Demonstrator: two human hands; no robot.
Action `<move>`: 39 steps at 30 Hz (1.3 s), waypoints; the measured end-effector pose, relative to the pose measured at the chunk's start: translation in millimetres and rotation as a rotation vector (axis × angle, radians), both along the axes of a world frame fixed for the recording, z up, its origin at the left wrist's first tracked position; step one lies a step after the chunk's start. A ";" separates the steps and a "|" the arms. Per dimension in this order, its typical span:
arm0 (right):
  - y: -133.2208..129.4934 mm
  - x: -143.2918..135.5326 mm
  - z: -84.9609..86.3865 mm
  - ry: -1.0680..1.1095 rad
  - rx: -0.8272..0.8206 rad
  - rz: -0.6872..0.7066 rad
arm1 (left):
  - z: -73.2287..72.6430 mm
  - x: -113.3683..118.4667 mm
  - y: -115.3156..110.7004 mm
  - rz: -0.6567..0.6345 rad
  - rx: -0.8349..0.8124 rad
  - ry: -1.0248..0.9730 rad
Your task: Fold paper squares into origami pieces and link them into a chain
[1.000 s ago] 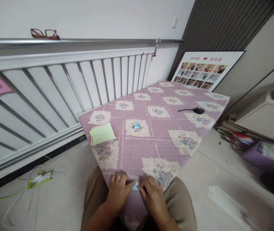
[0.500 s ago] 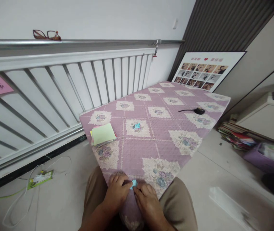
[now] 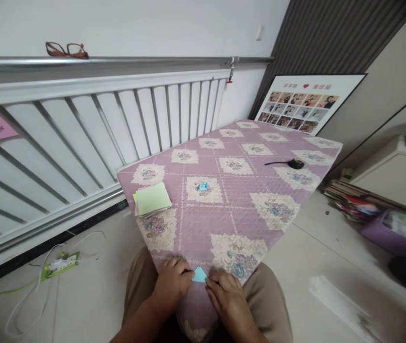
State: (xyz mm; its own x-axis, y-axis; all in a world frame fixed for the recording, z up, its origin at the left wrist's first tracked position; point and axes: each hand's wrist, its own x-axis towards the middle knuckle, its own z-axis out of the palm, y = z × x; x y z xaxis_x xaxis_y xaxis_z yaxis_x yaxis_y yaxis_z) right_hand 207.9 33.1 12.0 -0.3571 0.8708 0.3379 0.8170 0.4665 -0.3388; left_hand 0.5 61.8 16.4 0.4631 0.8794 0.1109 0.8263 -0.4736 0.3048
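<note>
A: Starting at the left, a stack of coloured paper sheets (image 3: 153, 199) sits near the bench (image 3: 197, 228) edge, pale green on top. What's next along?

B: The left hand (image 3: 174, 284), low at the near corner of the bench! Its grip is narrow, closed on the left corner of a blue paper triangle (image 3: 199, 275).

A: And how does that triangle lie?

B: Between the two hands, long edge running side to side and facing the body, tip pointing away. Well beyond that tip, there's a small folded blue paper (image 3: 203, 186).

A: Over to the right hand (image 3: 229, 294)!

B: Narrow grip there too, fingertips on the right corner. Neither hand is clearly nearer; both touch the triangle. Farther right, well apart, lies a round black object (image 3: 295, 164) with a thin tail.
</note>
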 end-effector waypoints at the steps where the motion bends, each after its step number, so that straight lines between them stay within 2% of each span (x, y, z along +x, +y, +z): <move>1: 1.8 -0.2 -0.1 0.010 -0.004 -0.001 | -0.8 -0.2 1.0 -0.014 0.011 -0.005; 8: -0.1 3.2 -2.3 0.002 0.049 0.054 | -12.5 -1.9 -0.1 -0.038 0.161 -0.028; 15: 16.7 -9.9 8.7 -0.016 -0.156 0.047 | -12.1 -0.6 0.0 -0.041 0.130 -0.044; 20: 29.2 -16.5 12.3 -0.043 -0.229 0.085 | -4.3 -0.2 0.0 -0.020 0.042 -0.056; 25: 30.9 -13.7 10.0 -0.070 -0.171 0.123 | 4.2 -0.4 -1.2 -0.017 -0.054 -0.081; 31: 31.3 -17.7 13.2 -0.099 -0.088 0.120 | 1.8 6.8 0.0 0.016 -0.014 -0.050; 35: 33.0 -25.1 22.4 -0.114 -0.046 0.078 | 13.1 9.8 7.0 0.026 -0.043 -0.056; 37: 33.4 -28.4 29.8 -0.068 -0.079 0.050 | 21.2 9.6 10.9 0.027 -0.081 -0.118; 39: 32.6 -30.6 38.6 0.039 -0.144 0.022 | 27.7 9.4 12.9 0.043 -0.151 -0.281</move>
State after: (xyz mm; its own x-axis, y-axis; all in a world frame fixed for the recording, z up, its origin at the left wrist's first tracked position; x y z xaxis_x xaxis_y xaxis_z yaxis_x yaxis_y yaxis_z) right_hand 177.3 65.7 50.6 -0.3654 0.9035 0.2238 0.7922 0.4281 -0.4349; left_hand 9.8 74.7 44.1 0.3944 0.9140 0.0956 0.7181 -0.3714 0.5885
